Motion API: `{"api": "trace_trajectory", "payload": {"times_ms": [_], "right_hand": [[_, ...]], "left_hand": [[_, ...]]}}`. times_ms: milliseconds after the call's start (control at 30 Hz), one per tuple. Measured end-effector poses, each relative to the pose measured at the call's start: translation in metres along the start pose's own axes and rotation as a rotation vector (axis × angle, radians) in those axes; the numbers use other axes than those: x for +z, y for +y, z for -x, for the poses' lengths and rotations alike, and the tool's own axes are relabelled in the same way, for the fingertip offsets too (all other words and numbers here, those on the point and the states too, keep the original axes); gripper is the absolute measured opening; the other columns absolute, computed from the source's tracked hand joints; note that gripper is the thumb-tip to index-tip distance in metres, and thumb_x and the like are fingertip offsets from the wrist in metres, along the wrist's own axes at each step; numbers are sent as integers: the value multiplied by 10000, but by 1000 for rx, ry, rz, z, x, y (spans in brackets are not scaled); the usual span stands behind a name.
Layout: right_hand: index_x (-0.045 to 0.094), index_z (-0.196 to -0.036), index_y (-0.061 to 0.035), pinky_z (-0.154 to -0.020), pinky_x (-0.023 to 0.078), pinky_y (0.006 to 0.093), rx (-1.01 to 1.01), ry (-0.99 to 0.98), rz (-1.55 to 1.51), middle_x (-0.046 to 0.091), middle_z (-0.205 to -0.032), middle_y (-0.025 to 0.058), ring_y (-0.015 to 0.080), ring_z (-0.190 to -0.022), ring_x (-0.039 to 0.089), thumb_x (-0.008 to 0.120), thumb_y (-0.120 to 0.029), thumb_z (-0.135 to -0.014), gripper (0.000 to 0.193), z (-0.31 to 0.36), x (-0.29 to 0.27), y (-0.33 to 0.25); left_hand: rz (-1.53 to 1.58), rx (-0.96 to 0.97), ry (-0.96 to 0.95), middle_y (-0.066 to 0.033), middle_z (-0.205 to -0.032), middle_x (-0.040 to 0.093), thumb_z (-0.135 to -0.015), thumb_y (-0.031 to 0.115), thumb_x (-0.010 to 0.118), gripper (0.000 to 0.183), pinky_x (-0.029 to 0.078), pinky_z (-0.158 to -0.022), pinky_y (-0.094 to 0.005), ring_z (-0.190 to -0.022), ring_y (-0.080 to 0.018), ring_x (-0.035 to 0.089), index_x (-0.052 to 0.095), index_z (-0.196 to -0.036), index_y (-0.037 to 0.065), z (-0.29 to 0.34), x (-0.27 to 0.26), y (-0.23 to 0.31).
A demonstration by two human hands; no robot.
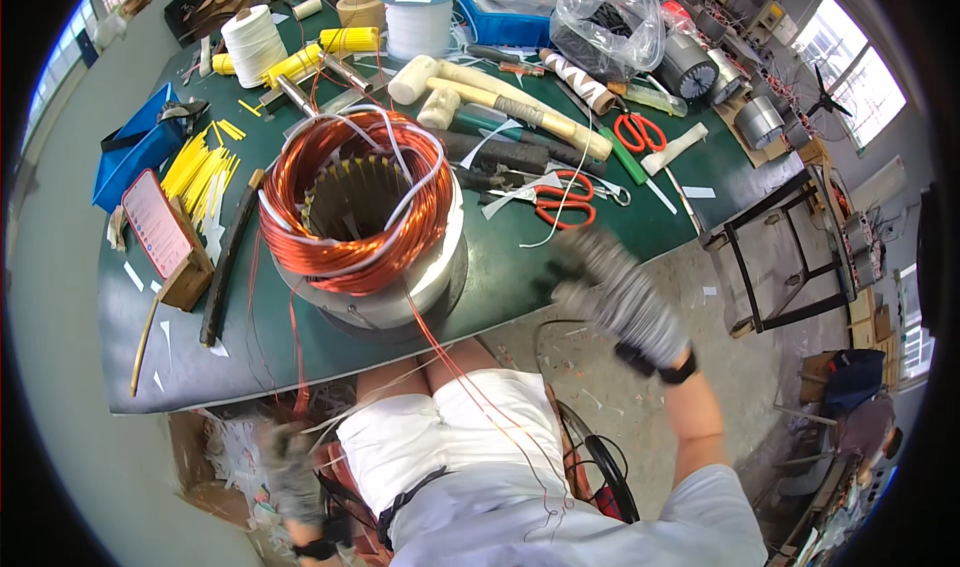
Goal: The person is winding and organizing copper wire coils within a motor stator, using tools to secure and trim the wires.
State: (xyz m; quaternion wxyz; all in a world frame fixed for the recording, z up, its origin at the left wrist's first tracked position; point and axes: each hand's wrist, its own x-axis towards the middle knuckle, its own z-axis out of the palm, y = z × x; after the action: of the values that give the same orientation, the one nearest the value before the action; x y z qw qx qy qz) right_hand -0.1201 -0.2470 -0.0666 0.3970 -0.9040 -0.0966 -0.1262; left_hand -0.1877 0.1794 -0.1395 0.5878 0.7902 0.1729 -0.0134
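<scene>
A motor stator [440, 292] stands upright at the table's near edge. Thick copper wire coils [295, 232], bound with white cord, ring its top, and slots with yellowish liners show inside. My right hand [620, 302], in a grey knit glove, hovers by the table edge, just below red-handled scissors [565, 207]. Its fingers are blurred but look apart, with nothing visible between them. My left hand [290, 472], also gloved, is low beside my lap, smeared by motion. A pale cord [350, 414] runs close to it; whether it is held cannot be made out.
A phone [155, 222] leans on a wooden block at left, near yellow strips [200, 172] and a blue bin [135, 152]. Mallets [500, 102], more red scissors [640, 134] and thread spools [252, 47] lie farther back. Red lead wires [450, 357] hang over my lap.
</scene>
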Motion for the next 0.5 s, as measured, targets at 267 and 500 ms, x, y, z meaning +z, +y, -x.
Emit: {"api": "trace_trajectory", "payload": {"times_ms": [267,500], "right_hand": [[602,-1000,-40,-687,451,278,79,-62,318,603,-863,66,151,-766,560,548,-223,-897,218,-127,-73,111],[565,-930,-71,-713,463,321,359,-98,-10,598,-860,56,176,-734,560,465,-228,-907,188,-299,-23,160]], "left_hand": [[-112,188,322,-121,-941,589,-750,58,602,179,453,-759,-360,-864,-263,557,610,-927,33,-8,-114,-136],[-491,329,-133,-137,-837,589,-653,43,619,140,449,-715,-389,-795,-311,567,578,-786,67,-10,46,-27]]}}
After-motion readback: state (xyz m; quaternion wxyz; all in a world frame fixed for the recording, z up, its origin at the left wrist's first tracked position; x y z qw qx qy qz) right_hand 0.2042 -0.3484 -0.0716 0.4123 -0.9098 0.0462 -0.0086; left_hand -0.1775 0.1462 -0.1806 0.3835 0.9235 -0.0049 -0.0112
